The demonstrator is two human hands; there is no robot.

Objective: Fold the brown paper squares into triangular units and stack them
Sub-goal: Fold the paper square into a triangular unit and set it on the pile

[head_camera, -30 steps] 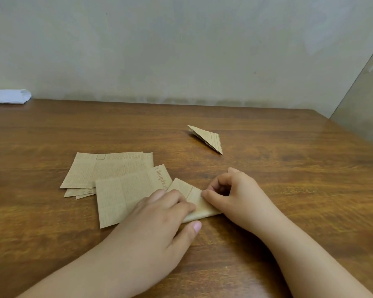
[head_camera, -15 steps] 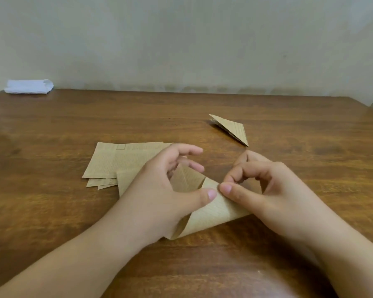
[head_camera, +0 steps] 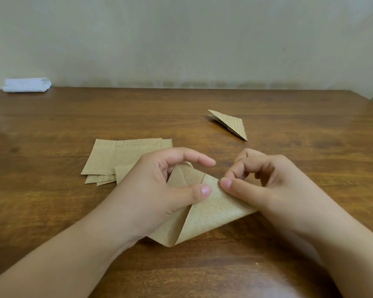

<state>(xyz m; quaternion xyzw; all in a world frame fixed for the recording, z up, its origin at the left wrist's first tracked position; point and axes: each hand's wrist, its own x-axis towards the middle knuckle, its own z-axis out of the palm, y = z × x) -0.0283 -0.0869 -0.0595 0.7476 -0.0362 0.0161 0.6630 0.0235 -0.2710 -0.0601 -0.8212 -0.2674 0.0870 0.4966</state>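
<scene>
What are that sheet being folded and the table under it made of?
The sheet being folded looks like thin brown kraft-type paper, matte: faint printed lines cover it, and it bends and creases sharply between the left hand and right hand. The table seems to be wood or a wood-look veneer, with dark grain streaks and a soft sheen; which one cannot be told.

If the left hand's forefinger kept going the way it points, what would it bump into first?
Most likely the right hand: the left hand has its forefinger aimed across the gap at those curled fingers. Depth is unclear, so it might pass just behind.
</scene>
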